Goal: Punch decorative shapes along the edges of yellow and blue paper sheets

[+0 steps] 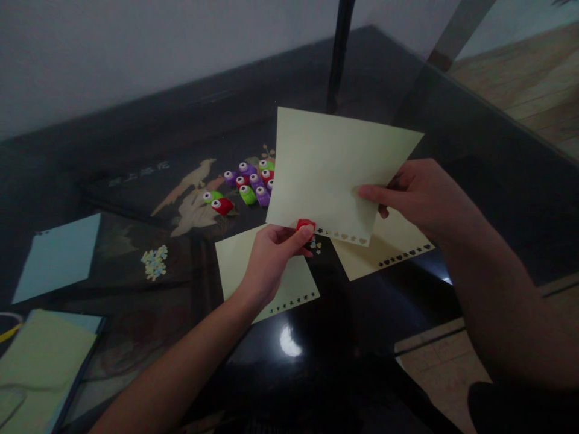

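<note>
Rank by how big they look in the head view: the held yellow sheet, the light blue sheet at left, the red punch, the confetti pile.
1. Held yellow sheet, though it is nearest the camera.
2. Light blue sheet.
3. Confetti pile.
4. Red punch, mostly hidden by the left hand.

Pale yellow sheet (325,169) with punched-shape border, red punch (305,225), purple, green, red punches (246,184), light blue sheet (58,256).

We hold a sheet (325,169) above the table (474,150), our left hand (271,256) at its near edge with a small punch (306,225), our right hand (420,196) on its right side. Two punched sheets (266,271) lie beneath. A cluster of punches (248,184) sits behind-left, loose cut-outs (154,262) farther left.
</note>
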Demonstrator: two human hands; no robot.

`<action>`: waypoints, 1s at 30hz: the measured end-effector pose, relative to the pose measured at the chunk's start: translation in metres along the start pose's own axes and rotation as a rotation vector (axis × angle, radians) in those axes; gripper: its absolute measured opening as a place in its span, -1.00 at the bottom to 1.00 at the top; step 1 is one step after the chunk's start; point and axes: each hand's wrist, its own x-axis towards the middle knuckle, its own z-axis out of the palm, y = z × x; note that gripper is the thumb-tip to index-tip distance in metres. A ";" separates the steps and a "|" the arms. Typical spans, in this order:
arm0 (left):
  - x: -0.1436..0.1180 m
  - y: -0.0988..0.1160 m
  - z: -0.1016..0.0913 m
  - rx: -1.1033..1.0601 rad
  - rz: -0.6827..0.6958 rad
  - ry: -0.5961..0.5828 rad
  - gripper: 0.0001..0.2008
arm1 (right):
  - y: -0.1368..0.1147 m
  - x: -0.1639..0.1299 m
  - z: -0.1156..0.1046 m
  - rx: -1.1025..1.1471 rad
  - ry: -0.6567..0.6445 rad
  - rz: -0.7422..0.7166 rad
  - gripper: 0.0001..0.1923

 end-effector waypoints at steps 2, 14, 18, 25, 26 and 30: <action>0.000 -0.001 0.000 -0.008 -0.006 -0.003 -0.74 | 0.000 0.000 0.000 0.005 0.009 0.004 -0.79; 0.000 -0.001 -0.002 0.042 0.015 -0.050 -0.80 | 0.001 0.001 0.000 0.006 -0.009 -0.008 -0.77; -0.001 -0.001 -0.001 0.043 0.029 -0.036 -0.81 | -0.001 0.000 0.000 -0.003 -0.007 0.004 -0.79; -0.001 -0.001 -0.001 0.046 0.031 -0.031 -0.82 | -0.001 0.001 0.000 -0.017 0.007 -0.013 -0.79; -0.001 -0.002 -0.001 0.051 0.040 -0.031 -0.82 | -0.001 0.001 0.000 -0.011 0.003 -0.016 -0.78; -0.002 -0.002 -0.001 0.073 0.060 -0.028 -0.80 | -0.003 0.000 0.000 0.001 -0.015 -0.018 -0.77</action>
